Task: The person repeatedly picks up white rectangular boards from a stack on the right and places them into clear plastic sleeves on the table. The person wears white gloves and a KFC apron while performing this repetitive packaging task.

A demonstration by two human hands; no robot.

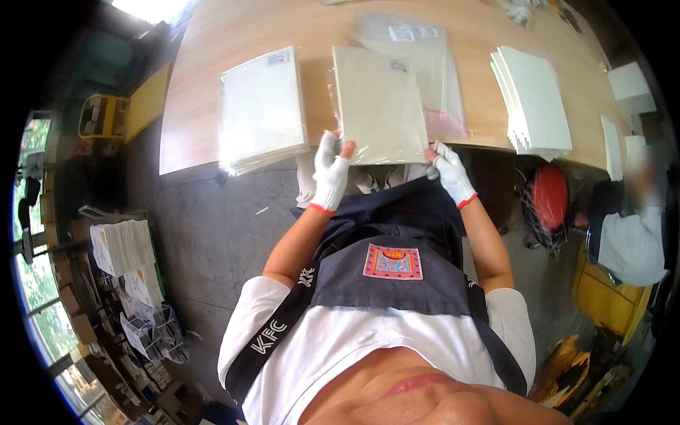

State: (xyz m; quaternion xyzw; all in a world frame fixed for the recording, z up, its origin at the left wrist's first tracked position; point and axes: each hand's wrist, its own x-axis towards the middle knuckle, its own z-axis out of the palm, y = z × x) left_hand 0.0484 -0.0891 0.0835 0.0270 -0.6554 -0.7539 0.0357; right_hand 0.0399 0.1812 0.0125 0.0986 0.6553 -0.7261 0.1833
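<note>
The fingers (347, 149) of the left hand (331, 172) pinch the near left corner of a flat cream pack (382, 106), with the thumb on top. The fingers of the right hand (451, 173) hold its near right corner. Both hands wear white gloves with red cuffs (324, 209), and the thumb tips poke out bare.

The cream pack is in shiny clear wrap and has a small white label (398, 65) near its far right corner. It is at the near edge of a big wooden table (198, 78), in the middle, and its near end sticks out past the edge. I cannot tell if it is lifted up a little.

Just behind it and to the right are flat clear bags (440, 60) with white labels. The cream pack hides part of them. To the left is a pile of pale wrapped packs (262, 106), near but apart. Well to the right is a stack of white sheets (535, 99). At the far right of the table are some white gloves (519, 14).

On the floor to the right is a red seat (550, 198). Farther right, another person (630, 244) sits. On the left are piles of paper (124, 248) and a yellow frame (103, 117). The wearer has a dark apron (347, 283) with a bright patch (392, 261).
</note>
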